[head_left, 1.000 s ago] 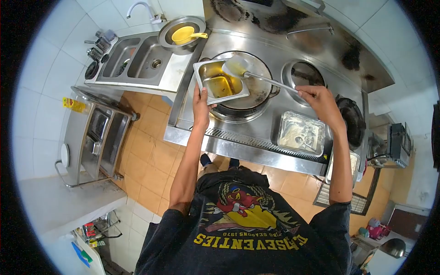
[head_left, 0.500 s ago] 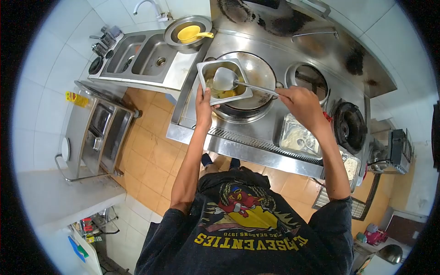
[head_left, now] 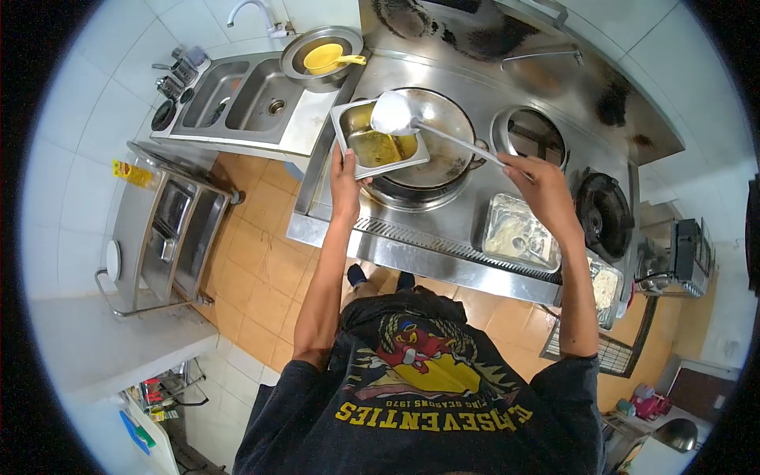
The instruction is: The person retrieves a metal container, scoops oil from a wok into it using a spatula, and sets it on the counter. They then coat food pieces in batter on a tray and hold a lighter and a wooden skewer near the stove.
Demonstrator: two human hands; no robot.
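My left hand (head_left: 346, 178) grips the near left edge of a rectangular steel pan (head_left: 388, 168), which has yellow-brown oily liquid (head_left: 378, 149) in its bottom. Closed around the handle end of a long metal wok spatula (head_left: 455, 139) is my right hand (head_left: 538, 186). The spatula's pale, shiny blade hangs over the pan's far right rim. Beneath and behind the pan, a large wok (head_left: 455, 119) sits on the stove, partly hidden by it.
To the right stand a round ring burner (head_left: 529, 119), a tray of whitish paste (head_left: 514, 233) and a black burner (head_left: 603, 218). A double sink (head_left: 257, 99) with a steel basin (head_left: 348, 38) holding a yellow ladle (head_left: 324, 58) lies at left. A metal cart (head_left: 158, 226) stands left.
The spatula blade has risen from inside the pan to its far right rim, uncovering the liquid. My right hand moved right and slightly down; the pan shifted a little left.
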